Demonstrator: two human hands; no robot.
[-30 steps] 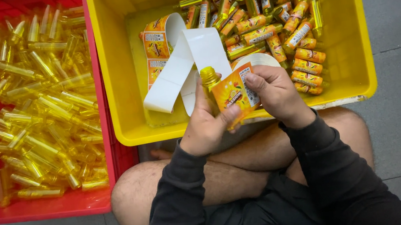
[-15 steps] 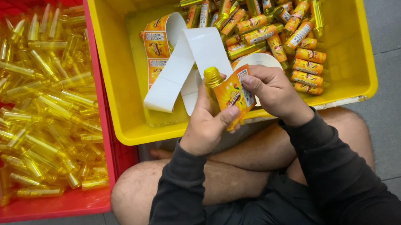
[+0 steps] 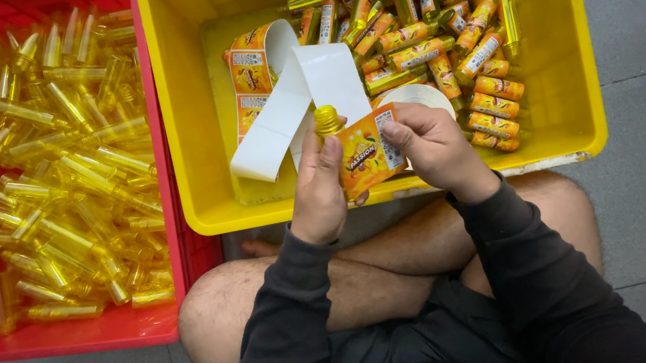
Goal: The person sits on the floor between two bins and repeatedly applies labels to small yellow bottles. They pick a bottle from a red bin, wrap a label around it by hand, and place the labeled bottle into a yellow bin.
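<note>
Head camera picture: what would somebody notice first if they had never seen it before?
Probably the two bright crates: a red crate on the left, heaped with clear yellow bottles, and a yellow crate holding orange-labelled bottles in its far right corner. In the middle, the left hand holds a small yellow bottle while the right hand presses an orange label onto it, over a loose white backing strip.

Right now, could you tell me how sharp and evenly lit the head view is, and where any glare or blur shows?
In the head view the light is soft and even, with faint shadows; the hands, left and right, and the orange label look sharp; glare glints off the clear yellow bottles in the red crate, which look slightly soft; the yellow crate bends a little at the frame's edge.
</note>
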